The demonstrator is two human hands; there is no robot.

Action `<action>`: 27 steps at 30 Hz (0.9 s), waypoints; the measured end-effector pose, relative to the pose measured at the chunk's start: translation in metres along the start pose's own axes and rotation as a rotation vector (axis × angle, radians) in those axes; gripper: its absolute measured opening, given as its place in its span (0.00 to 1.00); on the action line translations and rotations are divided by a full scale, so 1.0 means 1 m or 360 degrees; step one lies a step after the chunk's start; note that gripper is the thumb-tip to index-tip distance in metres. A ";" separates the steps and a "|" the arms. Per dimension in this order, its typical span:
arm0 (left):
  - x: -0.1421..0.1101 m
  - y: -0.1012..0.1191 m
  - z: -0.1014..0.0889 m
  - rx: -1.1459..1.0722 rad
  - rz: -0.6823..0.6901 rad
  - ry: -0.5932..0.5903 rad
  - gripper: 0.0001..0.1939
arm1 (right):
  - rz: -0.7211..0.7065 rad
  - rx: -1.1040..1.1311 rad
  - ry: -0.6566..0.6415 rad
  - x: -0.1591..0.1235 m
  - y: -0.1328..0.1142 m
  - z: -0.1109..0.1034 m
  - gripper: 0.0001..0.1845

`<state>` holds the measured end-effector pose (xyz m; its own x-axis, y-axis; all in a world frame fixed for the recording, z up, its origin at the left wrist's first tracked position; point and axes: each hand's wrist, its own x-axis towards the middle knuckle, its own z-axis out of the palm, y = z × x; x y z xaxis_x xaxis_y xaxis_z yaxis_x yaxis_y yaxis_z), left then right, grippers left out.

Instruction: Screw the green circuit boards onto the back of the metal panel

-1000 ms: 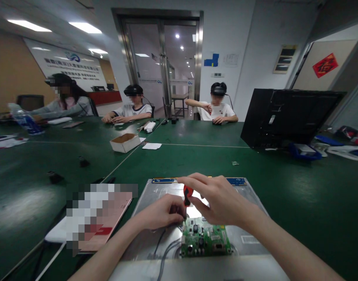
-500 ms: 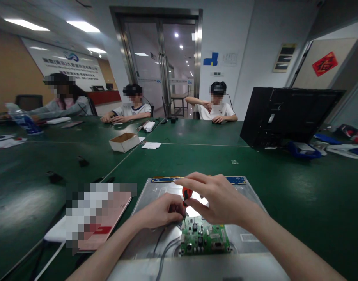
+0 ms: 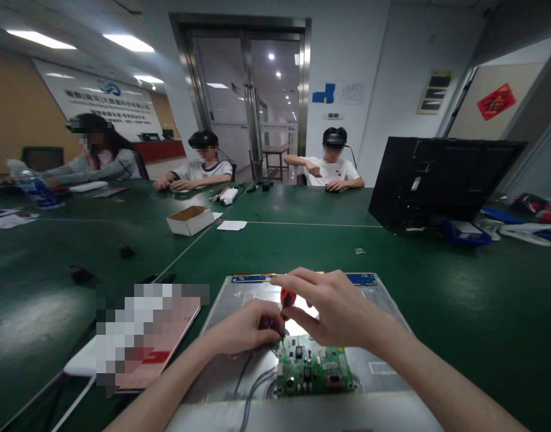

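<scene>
My right hand (image 3: 336, 303) grips the red-and-black handle of a screwdriver (image 3: 288, 298) between thumb and fingers. The screwdriver stands upright, its lower end at the far left corner of a green circuit board (image 3: 315, 367). Close beside that corner my left hand (image 3: 252, 325) is closed in a pinch near the screwdriver's shaft; what the fingertips hold is hidden. The board lies on the metal back of a flat panel (image 3: 225, 306), which has a blue strip board (image 3: 363, 279) along its far edge. Grey cables (image 3: 252, 390) run from the board's left side.
Left of the panel lie a pink booklet (image 3: 185, 318) and a blurred-out item. A small open box (image 3: 191, 223) and a paper slip (image 3: 231, 225) sit farther back. A black monitor (image 3: 442, 180) stands at the right, beside a blue tray (image 3: 467, 233). Several people sit across the green table.
Both hands stay nearly in place, with the screwdriver at the same corner. The whole view shifts very slightly. Across the table, the person at the right has lowered a raised hand.
</scene>
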<state>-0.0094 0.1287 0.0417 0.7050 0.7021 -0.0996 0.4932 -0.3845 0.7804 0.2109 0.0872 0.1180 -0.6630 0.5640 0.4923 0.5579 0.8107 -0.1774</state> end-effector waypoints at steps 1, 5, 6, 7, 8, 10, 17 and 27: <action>0.000 0.000 0.000 0.0004 0.0002 -0.0003 0.05 | 0.0001 0.0008 -0.0006 0.000 -0.001 0.000 0.22; 0.000 0.000 -0.001 0.0015 0.0003 -0.0019 0.05 | 0.0023 -0.0013 -0.0034 0.001 -0.001 -0.002 0.20; 0.000 0.000 -0.001 0.0014 0.0002 -0.0022 0.05 | 0.0028 -0.0031 -0.0030 0.001 -0.001 -0.002 0.17; 0.000 -0.001 -0.001 0.0011 0.0001 -0.0023 0.05 | 0.0027 -0.0052 -0.0024 0.002 0.000 -0.001 0.15; 0.000 -0.001 -0.001 0.0007 0.0000 -0.0024 0.05 | 0.0021 -0.0071 -0.0013 0.002 0.001 0.000 0.13; 0.001 -0.002 0.000 -0.0005 0.0004 -0.0020 0.04 | -0.0003 -0.0087 0.0019 0.003 0.002 0.002 0.10; 0.001 -0.003 0.000 -0.0052 0.0029 -0.0007 0.03 | -0.0029 0.0017 0.0055 0.002 -0.004 0.003 0.10; 0.002 -0.005 0.000 -0.0054 0.0052 -0.0009 0.02 | -0.0028 -0.0206 0.0001 0.003 -0.002 0.003 0.11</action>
<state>-0.0106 0.1314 0.0377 0.7234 0.6861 -0.0775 0.4526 -0.3864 0.8036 0.2064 0.0875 0.1168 -0.6726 0.5499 0.4951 0.6063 0.7932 -0.0574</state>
